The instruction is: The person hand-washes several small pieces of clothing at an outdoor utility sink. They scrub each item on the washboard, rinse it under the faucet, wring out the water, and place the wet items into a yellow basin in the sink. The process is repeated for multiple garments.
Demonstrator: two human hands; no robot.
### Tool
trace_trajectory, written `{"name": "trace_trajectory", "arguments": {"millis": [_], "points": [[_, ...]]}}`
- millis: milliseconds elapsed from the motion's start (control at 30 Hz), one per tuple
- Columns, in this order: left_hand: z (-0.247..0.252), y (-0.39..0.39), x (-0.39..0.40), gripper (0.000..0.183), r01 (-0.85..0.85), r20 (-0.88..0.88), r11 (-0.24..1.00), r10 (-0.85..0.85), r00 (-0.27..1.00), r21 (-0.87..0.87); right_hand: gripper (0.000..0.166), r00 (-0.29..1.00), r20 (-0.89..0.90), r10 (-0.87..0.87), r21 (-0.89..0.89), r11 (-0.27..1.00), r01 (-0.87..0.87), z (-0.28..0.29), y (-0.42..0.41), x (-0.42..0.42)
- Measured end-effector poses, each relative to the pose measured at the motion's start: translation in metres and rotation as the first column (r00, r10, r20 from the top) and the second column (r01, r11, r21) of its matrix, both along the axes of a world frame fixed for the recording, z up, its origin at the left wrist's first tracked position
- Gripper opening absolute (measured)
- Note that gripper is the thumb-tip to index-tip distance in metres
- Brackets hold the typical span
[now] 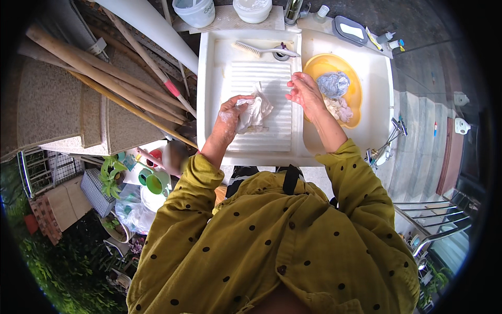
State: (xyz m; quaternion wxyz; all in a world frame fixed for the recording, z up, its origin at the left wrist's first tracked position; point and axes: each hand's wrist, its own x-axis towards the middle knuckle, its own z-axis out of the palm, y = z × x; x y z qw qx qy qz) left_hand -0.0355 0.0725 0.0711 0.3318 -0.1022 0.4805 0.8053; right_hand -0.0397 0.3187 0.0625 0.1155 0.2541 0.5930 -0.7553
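Note:
My left hand (229,117), with soap suds on its back, grips a wet white cloth (256,110) over the ribbed washboard (261,143) of a white laundry sink (251,160). Raised near the divider between washboard and basin, my right hand (304,92) has its fingers apart and holds nothing. Behind it, in the right-hand basin, lies a yellow plastic tub (333,61). A crumpled light blue cloth (333,84) and a pale pinkish cloth (338,109) rest in the tub, the latter partly hidden by my right wrist.
A scrubbing brush (266,50) lies beside the drain (281,54) above the ribs. Along the back stand a white tub (253,10), a plastic bucket (195,13) and a lidded grey container (350,30). Wooden poles (106,74) lean at the left. Stone steps (419,137) are at the right.

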Motion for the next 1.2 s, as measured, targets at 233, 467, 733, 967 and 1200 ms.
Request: {"name": "trace_trajectory", "arguments": {"millis": [233, 467, 733, 967, 1200], "points": [[0.024, 0.013, 0.003, 0.023, 0.168, -0.107, 0.981, -0.179, 0.978, -0.099, 0.051, 0.89, 0.358, 0.28, -0.256, 0.947, -0.195, -0.007, -0.05, 0.002], [0.0, -0.01, 0.015, 0.031, -0.275, 0.112, 0.952, 0.262, 0.959, 0.135, 0.031, 0.999, 0.019, -0.036, -0.194, 0.98, 0.039, -0.031, -0.04, 0.003], [-0.079, 0.031, 0.015, 0.037, -0.473, 0.43, 0.835, 0.332, 0.84, 0.28, 0.032, 0.779, -0.213, 0.589, 0.811, 0.552, -0.195, 0.028, -0.123, 0.058], [-0.011, 0.064, 0.02, 0.035, -0.365, 0.351, 0.926, 0.376, 0.858, -0.099, 0.03, 0.858, -0.278, 0.432, 0.853, 0.521, 0.014, 0.003, -0.091, 0.014], [-0.01, 0.062, 0.024, 0.037, -0.343, 0.502, 0.939, 0.29, 0.815, 0.015, 0.039, 0.892, -0.033, 0.45, 0.934, 0.332, -0.133, -0.009, -0.082, 0.025]]}}
